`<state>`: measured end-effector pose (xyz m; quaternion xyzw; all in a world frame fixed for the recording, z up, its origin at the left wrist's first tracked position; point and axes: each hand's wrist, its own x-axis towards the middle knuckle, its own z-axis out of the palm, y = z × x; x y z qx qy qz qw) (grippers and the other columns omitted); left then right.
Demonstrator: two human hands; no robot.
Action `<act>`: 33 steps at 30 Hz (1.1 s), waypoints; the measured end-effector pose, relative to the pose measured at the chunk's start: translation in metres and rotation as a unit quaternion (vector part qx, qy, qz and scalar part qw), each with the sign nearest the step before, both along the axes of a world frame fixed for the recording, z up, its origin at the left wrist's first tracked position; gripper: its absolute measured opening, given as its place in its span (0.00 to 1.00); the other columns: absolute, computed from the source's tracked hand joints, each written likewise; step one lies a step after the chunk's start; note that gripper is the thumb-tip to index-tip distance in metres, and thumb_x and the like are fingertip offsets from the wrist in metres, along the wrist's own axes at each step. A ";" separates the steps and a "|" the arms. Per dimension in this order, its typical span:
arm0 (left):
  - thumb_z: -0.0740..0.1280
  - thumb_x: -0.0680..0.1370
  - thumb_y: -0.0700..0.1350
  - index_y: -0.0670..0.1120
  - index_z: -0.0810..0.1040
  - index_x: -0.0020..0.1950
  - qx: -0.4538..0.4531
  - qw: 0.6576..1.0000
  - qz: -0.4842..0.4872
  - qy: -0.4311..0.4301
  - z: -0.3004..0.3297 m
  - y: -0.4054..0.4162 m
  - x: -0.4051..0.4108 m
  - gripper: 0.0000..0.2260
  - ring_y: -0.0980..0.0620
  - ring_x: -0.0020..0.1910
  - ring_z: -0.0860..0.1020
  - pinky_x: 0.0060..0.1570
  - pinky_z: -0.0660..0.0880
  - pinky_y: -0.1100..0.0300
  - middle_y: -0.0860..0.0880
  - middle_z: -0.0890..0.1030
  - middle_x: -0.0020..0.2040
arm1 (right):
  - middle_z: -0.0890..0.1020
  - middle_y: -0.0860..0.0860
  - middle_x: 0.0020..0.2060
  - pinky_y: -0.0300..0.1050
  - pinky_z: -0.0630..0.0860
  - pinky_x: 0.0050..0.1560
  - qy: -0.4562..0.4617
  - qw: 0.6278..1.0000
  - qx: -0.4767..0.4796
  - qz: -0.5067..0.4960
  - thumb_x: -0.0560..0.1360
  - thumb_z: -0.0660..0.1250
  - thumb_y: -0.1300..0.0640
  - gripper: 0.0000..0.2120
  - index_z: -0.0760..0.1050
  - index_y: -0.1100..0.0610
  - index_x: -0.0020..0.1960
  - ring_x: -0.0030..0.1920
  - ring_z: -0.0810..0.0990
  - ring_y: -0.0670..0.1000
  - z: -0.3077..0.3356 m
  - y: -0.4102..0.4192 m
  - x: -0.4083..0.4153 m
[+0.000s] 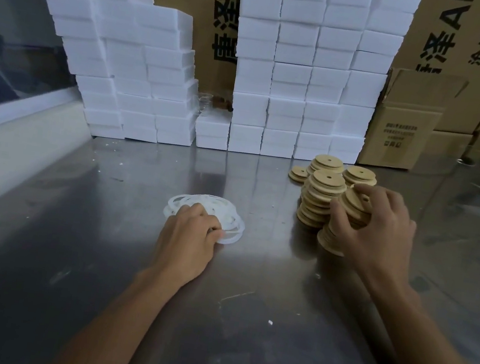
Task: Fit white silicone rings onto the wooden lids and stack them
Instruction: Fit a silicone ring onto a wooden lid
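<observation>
A loose pile of white silicone rings (222, 210) lies on the steel table (99, 254) at centre. My left hand (191, 236) rests on the pile's near side, its fingers curled and pinching a ring. To the right stand several stacks of round wooden lids (322, 190), each lid with a small centre hole. My right hand (379, 232) grips the top lid of the nearest, leaning stack (353, 204), thumb on the left side and fingers over the far edge. A single lid (298, 173) lies flat to the left of the stacks.
White foam boxes (287, 96) are stacked in tall walls along the back of the table. Cardboard cartons (404, 124) stand at the back right. A white ledge (8, 133) runs along the left edge. Small white crumbs dot the table.
</observation>
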<state>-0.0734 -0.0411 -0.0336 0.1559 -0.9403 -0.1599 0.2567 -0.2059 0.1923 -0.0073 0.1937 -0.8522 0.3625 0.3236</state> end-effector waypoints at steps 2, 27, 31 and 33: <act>0.63 0.81 0.44 0.44 0.83 0.48 -0.007 1.000 -0.001 0.003 0.000 0.001 -0.001 0.09 0.47 0.51 0.73 0.48 0.71 0.54 0.48 0.77 0.48 | 0.77 0.54 0.59 0.56 0.70 0.58 0.015 0.999 -0.026 0.030 0.74 0.66 0.41 0.22 0.76 0.53 0.61 0.58 0.75 0.57 0.002 -0.004 0.004; 0.63 0.80 0.37 0.49 0.73 0.44 0.144 0.962 0.027 0.233 0.002 0.007 -0.006 0.08 0.47 0.40 0.76 0.37 0.71 0.54 0.52 0.79 0.39 | 0.81 0.51 0.57 0.50 0.75 0.65 -0.338 0.848 -0.330 0.239 0.75 0.69 0.61 0.07 0.81 0.52 0.50 0.60 0.78 0.50 -0.023 -0.080 0.062; 0.63 0.80 0.34 0.49 0.75 0.40 0.362 0.893 -0.012 0.268 0.001 -0.005 -0.005 0.13 0.55 0.32 0.75 0.36 0.71 0.63 0.51 0.78 0.33 | 0.78 0.45 0.54 0.48 0.75 0.64 -0.288 0.909 -0.237 0.186 0.73 0.71 0.61 0.10 0.79 0.46 0.47 0.56 0.77 0.47 -0.023 -0.090 0.056; 0.63 0.80 0.34 0.47 0.76 0.40 0.402 0.875 -0.031 0.267 0.000 -0.004 -0.005 0.12 0.57 0.27 0.72 0.34 0.70 0.60 0.51 0.78 0.30 | 0.81 0.41 0.44 0.45 0.78 0.56 -0.293 0.905 -0.239 0.194 0.73 0.72 0.61 0.09 0.80 0.48 0.45 0.50 0.79 0.46 -0.024 -0.093 0.052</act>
